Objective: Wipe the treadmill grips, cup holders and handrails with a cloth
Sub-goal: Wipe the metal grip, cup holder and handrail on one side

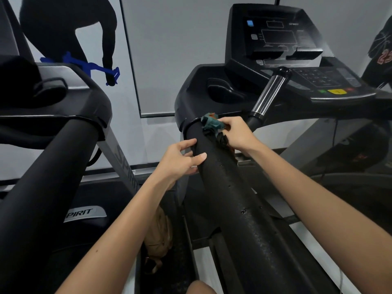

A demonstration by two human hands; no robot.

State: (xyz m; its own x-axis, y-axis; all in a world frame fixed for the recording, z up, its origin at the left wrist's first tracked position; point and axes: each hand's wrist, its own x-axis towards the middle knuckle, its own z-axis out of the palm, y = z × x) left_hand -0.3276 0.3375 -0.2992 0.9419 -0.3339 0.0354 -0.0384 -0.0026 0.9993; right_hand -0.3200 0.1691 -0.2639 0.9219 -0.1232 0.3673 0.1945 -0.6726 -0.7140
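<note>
Nearest, below the left forearm, a tan bag (159,234) sits low between the two machines. Anything let go on that side would drop toward it.

The foam handrail (244,209) runs up between the forearms, and its skin is pitted and nicked. The left hand (180,160) cups the rail's left flank with its digits bent onto the foam. It is a loose hold, so it steadies the body more than the rail.

Just beyond it, the right hand (237,134) pinches a bunched cloth (212,124) against the top of the rail, right at the collar where foam meets plastic. The hands are near each other but apart.

A dark tail of the cloth hangs under the right hand, beside a ragged edge in the foam. A hard stroke toward the body could catch that tail and tear the foam further. Wadded this small, the cloth likely touches only a narrow strip, so the rail's underside and the collar seam may be skipped.

Beyond the hands, the cup holder (224,92) and the chrome grip (269,94) still await wiping. A trailing end could brush the console keys (314,77) behind them.
</note>
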